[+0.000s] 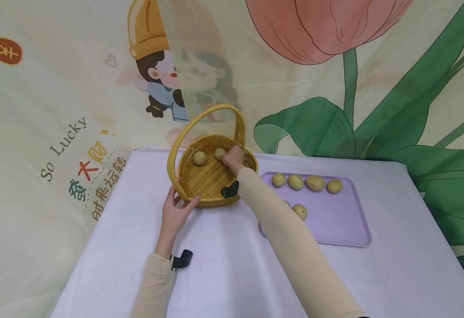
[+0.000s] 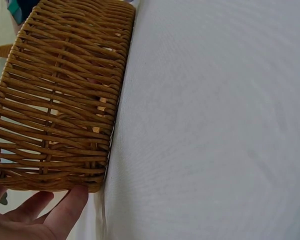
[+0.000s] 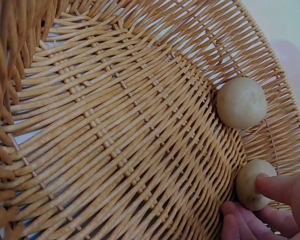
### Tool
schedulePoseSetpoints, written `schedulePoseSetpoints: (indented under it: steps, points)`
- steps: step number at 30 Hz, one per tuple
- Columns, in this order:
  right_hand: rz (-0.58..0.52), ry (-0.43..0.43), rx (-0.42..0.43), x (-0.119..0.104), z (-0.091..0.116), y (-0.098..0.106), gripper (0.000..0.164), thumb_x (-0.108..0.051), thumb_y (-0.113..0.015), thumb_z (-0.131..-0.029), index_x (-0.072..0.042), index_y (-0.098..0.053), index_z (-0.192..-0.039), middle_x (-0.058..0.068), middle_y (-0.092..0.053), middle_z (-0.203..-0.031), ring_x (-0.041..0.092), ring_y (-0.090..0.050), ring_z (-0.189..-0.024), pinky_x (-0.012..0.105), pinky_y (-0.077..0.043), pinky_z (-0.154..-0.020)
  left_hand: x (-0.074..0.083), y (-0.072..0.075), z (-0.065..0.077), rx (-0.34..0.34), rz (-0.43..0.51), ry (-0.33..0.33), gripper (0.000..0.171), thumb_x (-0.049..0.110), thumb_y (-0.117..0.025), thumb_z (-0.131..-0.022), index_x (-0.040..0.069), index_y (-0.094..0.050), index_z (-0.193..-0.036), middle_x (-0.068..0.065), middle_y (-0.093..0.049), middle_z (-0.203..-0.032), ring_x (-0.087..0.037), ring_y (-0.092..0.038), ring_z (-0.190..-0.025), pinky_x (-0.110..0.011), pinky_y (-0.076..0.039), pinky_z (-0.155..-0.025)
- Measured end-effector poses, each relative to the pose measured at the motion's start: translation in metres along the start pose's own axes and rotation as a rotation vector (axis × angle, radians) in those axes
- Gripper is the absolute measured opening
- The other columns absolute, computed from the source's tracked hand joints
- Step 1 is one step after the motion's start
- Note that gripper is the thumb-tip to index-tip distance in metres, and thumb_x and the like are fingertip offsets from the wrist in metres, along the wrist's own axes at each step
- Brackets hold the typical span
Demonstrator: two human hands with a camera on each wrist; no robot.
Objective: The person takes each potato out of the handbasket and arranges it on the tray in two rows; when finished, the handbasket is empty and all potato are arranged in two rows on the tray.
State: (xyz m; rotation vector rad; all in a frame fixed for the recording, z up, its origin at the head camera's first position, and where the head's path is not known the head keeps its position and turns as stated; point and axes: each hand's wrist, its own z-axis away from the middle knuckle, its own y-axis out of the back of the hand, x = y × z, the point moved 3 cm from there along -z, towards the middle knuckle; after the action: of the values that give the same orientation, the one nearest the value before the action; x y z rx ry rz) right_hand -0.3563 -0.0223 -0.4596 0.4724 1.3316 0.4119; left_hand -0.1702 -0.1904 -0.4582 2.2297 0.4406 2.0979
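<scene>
A wicker basket (image 1: 205, 181) with a tall arched handle stands at the back of the table. Inside it, my right hand (image 1: 233, 158) pinches a potato (image 3: 254, 184) between thumb and fingers, low against the far wall. Another potato (image 3: 241, 103) lies beside it in the basket, to the left in the head view. My left hand (image 1: 177, 211) holds the basket's near left side, thumb by the rim; in the left wrist view its fingertips (image 2: 72, 207) touch the woven wall near the base.
Right of the basket lies a purple tray (image 1: 335, 221). A row of potatoes (image 1: 314, 183) runs along its far side, and another potato (image 1: 299, 212) sits nearer, partly behind the right sleeve (image 1: 291, 234). A printed cloth (image 1: 295, 88) hangs behind the white table (image 1: 224, 274).
</scene>
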Motion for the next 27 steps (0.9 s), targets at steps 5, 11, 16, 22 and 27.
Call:
schedulePoseSetpoints:
  steps: [5, 11, 16, 22, 27]
  points:
    - [-0.044, -0.01, -0.016, 0.0, 0.002, 0.0, 0.022, -0.011, -0.073, -0.084, -0.007, -0.053, -0.079, 0.01, -0.055, -0.083, 0.025, -0.051, -0.08, 0.036, -0.05, -0.07, -0.002, 0.0, -0.001, -0.007, 0.025, 0.007, 0.08, 0.009, -0.075, -0.088, 0.003, -0.029, -0.153, -0.026, -0.029, -0.152, -0.049, -0.042, -0.129, -0.053, -0.047, -0.103]
    - [-0.077, -0.068, -0.092, 0.002, -0.001, 0.001, 0.038, -0.008, -0.071, -0.083, -0.012, -0.041, -0.061, 0.001, -0.041, -0.059, 0.017, -0.04, -0.057, 0.028, -0.037, -0.052, -0.002, 0.001, -0.001, -0.005, 0.013, 0.004, 0.079, 0.009, -0.075, -0.088, 0.003, -0.029, -0.153, -0.027, -0.03, -0.151, -0.047, -0.044, -0.128, -0.052, -0.047, -0.103]
    - [-0.128, -0.11, -0.164, 0.001, 0.001, 0.004, 0.048, -0.006, -0.069, -0.085, -0.015, -0.033, -0.053, -0.003, -0.032, -0.048, 0.013, -0.034, -0.044, 0.027, -0.034, -0.046, -0.002, 0.001, -0.001, 0.002, 0.013, 0.016, 0.08, 0.01, -0.075, -0.088, 0.004, -0.03, -0.153, -0.025, -0.031, -0.151, -0.046, -0.044, -0.128, -0.052, -0.047, -0.103]
    - [-0.156, -0.064, -0.226, -0.004, 0.011, 0.012, 0.04, -0.006, -0.069, -0.087, -0.008, -0.046, -0.054, -0.002, -0.039, -0.051, 0.012, -0.042, -0.048, 0.03, -0.048, -0.058, -0.001, 0.001, 0.0, -0.002, 0.019, 0.04, 0.08, 0.011, -0.075, -0.088, 0.005, -0.03, -0.153, -0.025, -0.032, -0.15, -0.044, -0.043, -0.13, -0.051, -0.046, -0.105]
    - [-0.136, 0.031, -0.255, -0.007, 0.018, 0.02, 0.019, -0.009, -0.07, -0.088, 0.007, -0.069, -0.077, 0.005, -0.057, -0.064, 0.019, -0.061, -0.063, 0.033, -0.058, -0.068, 0.0, 0.0, 0.0, -0.011, 0.025, 0.041, 0.08, 0.01, -0.075, -0.088, 0.006, -0.029, -0.154, -0.024, -0.031, -0.152, -0.046, -0.042, -0.13, -0.051, -0.045, -0.105]
